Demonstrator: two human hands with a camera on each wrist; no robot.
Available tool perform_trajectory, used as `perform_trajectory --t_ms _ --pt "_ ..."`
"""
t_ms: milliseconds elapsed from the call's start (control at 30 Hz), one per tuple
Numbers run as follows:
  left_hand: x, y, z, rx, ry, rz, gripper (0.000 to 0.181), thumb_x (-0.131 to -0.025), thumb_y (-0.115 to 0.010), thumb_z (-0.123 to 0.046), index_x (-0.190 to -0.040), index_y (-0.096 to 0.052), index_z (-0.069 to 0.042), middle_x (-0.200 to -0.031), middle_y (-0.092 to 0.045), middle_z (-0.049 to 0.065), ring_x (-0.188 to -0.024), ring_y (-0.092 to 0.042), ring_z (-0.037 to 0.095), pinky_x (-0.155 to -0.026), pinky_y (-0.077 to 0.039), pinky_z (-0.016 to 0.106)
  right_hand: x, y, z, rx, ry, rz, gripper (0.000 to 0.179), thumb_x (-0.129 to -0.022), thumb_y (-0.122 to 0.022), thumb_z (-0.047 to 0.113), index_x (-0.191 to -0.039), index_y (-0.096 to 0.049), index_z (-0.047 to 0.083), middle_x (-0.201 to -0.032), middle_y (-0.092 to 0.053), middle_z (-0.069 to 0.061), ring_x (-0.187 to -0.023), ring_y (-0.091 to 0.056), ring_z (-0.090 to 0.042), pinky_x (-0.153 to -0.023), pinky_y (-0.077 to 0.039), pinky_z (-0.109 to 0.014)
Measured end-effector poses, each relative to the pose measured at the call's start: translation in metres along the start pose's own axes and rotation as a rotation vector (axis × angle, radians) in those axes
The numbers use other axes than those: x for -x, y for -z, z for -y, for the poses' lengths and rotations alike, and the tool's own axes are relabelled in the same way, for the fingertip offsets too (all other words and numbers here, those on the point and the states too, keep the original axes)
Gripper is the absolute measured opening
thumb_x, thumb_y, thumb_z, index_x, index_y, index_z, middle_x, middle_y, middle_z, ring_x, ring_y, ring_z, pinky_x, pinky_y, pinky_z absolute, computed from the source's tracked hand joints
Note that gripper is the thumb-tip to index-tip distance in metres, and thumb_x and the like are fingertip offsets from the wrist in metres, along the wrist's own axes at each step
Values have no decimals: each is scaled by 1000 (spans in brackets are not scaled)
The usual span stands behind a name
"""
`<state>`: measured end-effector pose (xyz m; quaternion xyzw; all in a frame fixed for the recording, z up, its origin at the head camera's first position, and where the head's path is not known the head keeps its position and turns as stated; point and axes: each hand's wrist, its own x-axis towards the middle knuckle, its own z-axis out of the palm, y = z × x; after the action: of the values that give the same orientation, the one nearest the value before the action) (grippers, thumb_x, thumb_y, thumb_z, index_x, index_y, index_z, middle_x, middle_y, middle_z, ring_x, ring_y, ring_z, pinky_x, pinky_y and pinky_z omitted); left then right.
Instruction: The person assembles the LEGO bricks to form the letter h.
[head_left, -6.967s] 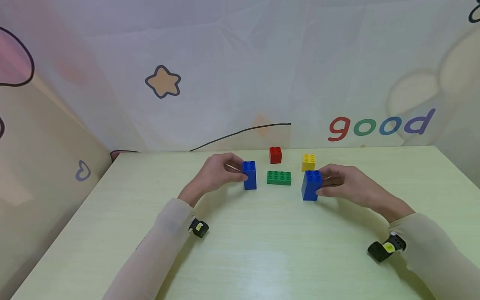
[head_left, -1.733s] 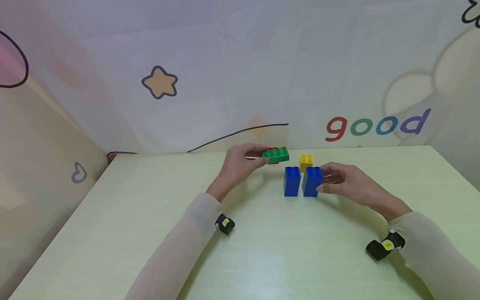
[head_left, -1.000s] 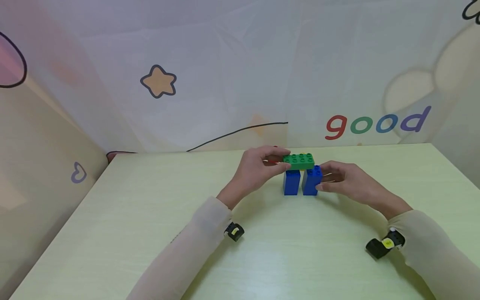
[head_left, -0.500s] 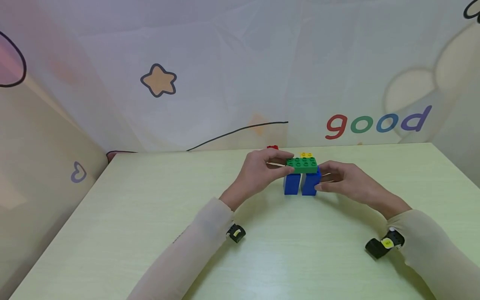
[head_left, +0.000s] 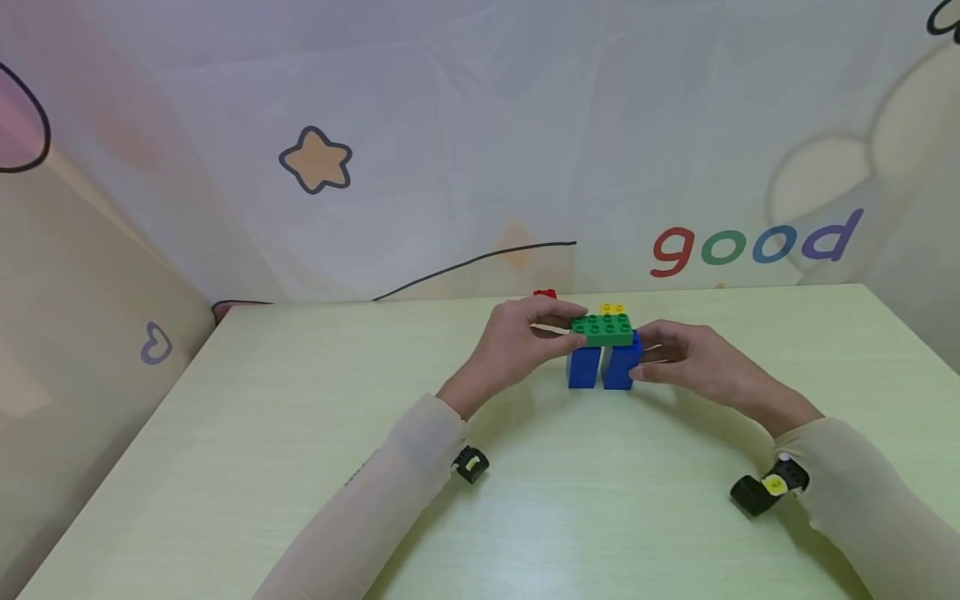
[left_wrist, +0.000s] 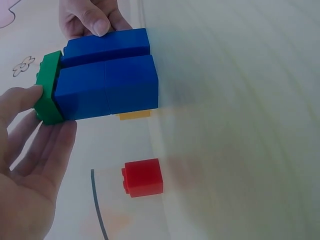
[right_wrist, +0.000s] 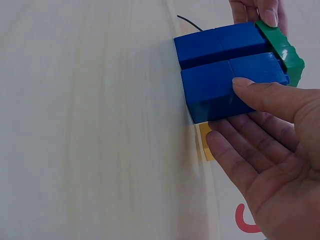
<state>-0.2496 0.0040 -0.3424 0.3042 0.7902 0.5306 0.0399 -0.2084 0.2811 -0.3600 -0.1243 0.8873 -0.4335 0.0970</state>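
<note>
Two blue toy-brick towers, each of stacked blocks, stand upright side by side on the table: the left tower (head_left: 582,368) and the right tower (head_left: 618,369). Across their tops lies a green studded brick (head_left: 603,331), whose left end my left hand (head_left: 510,342) pinches between thumb and fingers. My right hand (head_left: 697,362) holds the right tower from its right side, the thumb on its near face in the right wrist view. That same view shows the green brick (right_wrist: 285,52) at the towers' studded ends. A narrow gap separates the two towers.
Behind my left hand a red brick (head_left: 545,293) stands mostly hidden; the left wrist view shows the red brick (left_wrist: 143,177) whole. A yellow brick (head_left: 612,308) stands behind the green one. A printed backdrop (head_left: 465,150) rises at the table's (head_left: 525,500) far edge.
The left blue tower has come right, beside the other. My left hand has lifted the green brick off the table and brought it onto both towers. My right hand has stayed on its tower.
</note>
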Motion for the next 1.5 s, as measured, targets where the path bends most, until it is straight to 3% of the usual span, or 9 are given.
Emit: perform_trajectory --t_ms 233,433,700,933,1233,1500 --pt "1 0 1 -6 13 9 37 -96 -80 -7 -132 -74 -6 -127 -72 5 -110 -70 15 -89 -59 22 0 -1 0 -9 4 2 52 -102 -74 21 -147 -56 2 -140 -63 -20 -131 -62 -41 -105 -54 -54" --pt "0 -1 2 -43 -14 19 36 -96 -80 -6 -132 -73 -5 -126 -72 6 -111 -70 17 -91 -58 22 0 -1 0 -9 5 1 52 -103 -74 20 -147 -56 1 -140 -64 -20 -130 -62 -41 -105 -53 -54" --pt "1 -3 2 -84 -12 35 38 -97 -79 -7 -134 -71 -6 -127 -71 7 -114 -70 21 -99 -58 35 0 0 0 -15 -8 -2 52 -102 -74 20 -147 -56 2 -140 -63 -19 -131 -62 -41 -106 -53 -54" --pt "1 -4 4 -68 -25 48 39 -98 -78 -5 -135 -69 -5 -130 -69 8 -115 -70 20 -95 -56 23 1 0 -1 -10 -9 -3 54 -102 -75 22 -148 -55 2 -140 -63 -19 -130 -62 -40 -105 -53 -53" --pt "1 -5 8 -39 -21 46 39 -97 -78 -5 -135 -69 -6 -130 -69 7 -114 -71 19 -92 -58 23 1 0 -4 8 -3 -3 55 -102 -75 25 -148 -55 1 -138 -64 -18 -130 -62 -40 -106 -52 -56" --pt "1 -5 7 -73 -39 41 39 -98 -78 -5 -135 -69 -5 -129 -70 8 -114 -71 22 -92 -58 22 0 3 -2 31 25 14 58 -102 -75 25 -149 -53 0 -140 -63 -20 -132 -59 -42 -107 -50 -60"
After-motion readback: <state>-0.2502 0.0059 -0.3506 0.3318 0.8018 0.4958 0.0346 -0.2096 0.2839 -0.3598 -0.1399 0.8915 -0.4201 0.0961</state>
